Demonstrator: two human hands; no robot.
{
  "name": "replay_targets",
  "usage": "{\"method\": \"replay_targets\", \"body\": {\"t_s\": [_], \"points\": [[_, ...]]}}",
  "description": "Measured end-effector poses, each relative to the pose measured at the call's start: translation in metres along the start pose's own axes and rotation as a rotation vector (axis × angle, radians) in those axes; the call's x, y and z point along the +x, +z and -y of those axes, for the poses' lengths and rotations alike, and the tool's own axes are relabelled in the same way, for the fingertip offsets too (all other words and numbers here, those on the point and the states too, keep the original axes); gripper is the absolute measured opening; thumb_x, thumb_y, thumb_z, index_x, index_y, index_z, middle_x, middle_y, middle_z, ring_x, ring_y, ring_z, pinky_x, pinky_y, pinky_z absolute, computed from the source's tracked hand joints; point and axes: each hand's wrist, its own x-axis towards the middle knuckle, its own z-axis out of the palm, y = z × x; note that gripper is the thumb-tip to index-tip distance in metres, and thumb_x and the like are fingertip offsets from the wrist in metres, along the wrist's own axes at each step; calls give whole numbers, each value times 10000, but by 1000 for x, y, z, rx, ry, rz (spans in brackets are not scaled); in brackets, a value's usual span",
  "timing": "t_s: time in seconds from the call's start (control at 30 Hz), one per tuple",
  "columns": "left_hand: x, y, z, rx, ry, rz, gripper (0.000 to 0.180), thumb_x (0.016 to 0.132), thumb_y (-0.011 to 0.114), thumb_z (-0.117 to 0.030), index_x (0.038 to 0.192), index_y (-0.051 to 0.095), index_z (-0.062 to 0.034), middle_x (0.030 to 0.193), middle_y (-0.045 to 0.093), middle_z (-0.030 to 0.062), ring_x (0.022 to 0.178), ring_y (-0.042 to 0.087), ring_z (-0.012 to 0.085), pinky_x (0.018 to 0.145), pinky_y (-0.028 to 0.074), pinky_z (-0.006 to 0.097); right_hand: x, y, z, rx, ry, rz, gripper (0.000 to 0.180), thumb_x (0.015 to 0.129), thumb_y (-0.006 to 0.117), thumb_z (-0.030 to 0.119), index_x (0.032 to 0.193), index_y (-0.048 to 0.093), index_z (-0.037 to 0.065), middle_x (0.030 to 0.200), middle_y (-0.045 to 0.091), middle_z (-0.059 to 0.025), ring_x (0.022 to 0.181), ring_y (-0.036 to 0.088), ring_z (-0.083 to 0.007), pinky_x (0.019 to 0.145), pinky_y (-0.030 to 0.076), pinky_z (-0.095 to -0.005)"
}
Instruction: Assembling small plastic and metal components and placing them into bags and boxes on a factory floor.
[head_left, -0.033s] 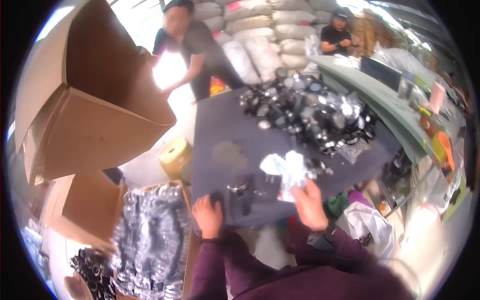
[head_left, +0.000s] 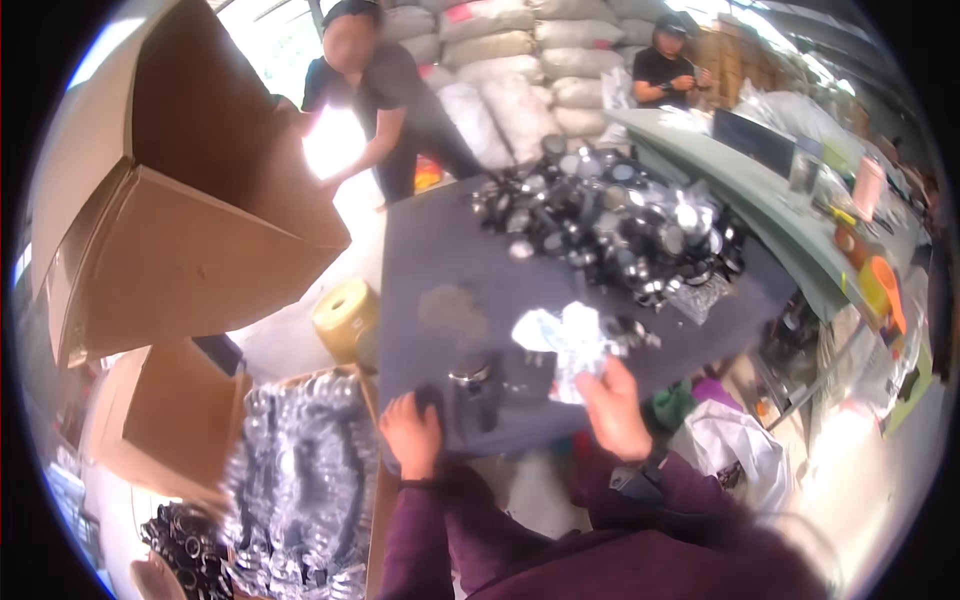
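Observation:
My right hand (head_left: pixel 617 408) pinches the near end of a crumpled white-and-bluish plastic or paper piece (head_left: pixel 572 340) over the grey table (head_left: pixel 425 245). My left hand (head_left: pixel 412 437) lies on the table's near left corner with its fingers stretched out, holding nothing. Just right of it sits a small black piece with a silvery rim (head_left: pixel 470 380); it looks like a wristwatch, but blur hides the detail. Beyond the white piece spreads a heap of black and silvery round pieces (head_left: pixel 610 215), with a small clear bag (head_left: pixel 700 297) at its near edge.
A big open carton (head_left: pixel 190 265) stands left, near a yellow tape roll (head_left: pixel 345 310). Below are another open carton (head_left: pixel 175 410) and a box of clear-wrapped pieces (head_left: pixel 300 480). One person (head_left: pixel 385 100) stands beyond the table, another (head_left: pixel 668 70) behind the green table (head_left: pixel 700 160).
The whole view has shifted slightly, so things sit a little farther left. Both hands keep their places, and the white piece stays in my right hand.

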Motion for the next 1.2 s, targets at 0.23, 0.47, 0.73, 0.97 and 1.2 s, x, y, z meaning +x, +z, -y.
{"method": "replay_targets", "body": {"t_s": [0.23, 0.47, 0.73, 0.97, 1.2], "points": [[4, 7, -9, -20, 24, 13, 372, 740, 653, -199, 1060, 580, -24, 1063, 596, 148, 1045, 524, 325, 908, 368, 433, -5, -2, 13, -98, -54, -37, 264, 886, 599, 122, 1091, 489, -2, 990, 580, -19, 875, 528, -65, 778, 441, -234], [2, 3, -6, -15, 27, 31, 365, 746, 640, -190, 1059, 576, -13, 1072, 594, 145, 1052, 517, 320, 909, 367, 428, -9, -8, 12, -63, -57, -49, 263, 891, 597, 129, 1093, 494, -4, 982, 577, -23, 877, 522, -67, 768, 439, -229], [4, 5, -6, -7, 17, 38, 360, 739, 645, -191, 1049, 581, -21, 1059, 597, 145, 1044, 523, 322, 899, 375, 428, -12, -15, 13, -8, -57, -52, 317, 891, 596, 146, 1150, 492, -4, 1048, 586, -29, 910, 533, -75, 813, 435, -246], [2, 7, -4, -2, 26, 7, 367, 732, 654, -192, 1048, 582, -21, 1063, 596, 151, 1047, 523, 325, 905, 373, 428, -14, -9, 20, 42, -52, -53, 350, 893, 590, 139, 1188, 474, -11, 1064, 583, -40, 941, 551, -93, 842, 455, -262], [0, 3, -6, 7, 23, 25, 362, 740, 645, -194, 1050, 582, -17, 1063, 595, 151, 1046, 524, 324, 903, 374, 423, -16, -14, 13, -29, -52, -85, 303, 888, 511, 62, 1175, 469, -24, 1014, 601, -124, 871, 620, -224, 793, 511, -365]]}}
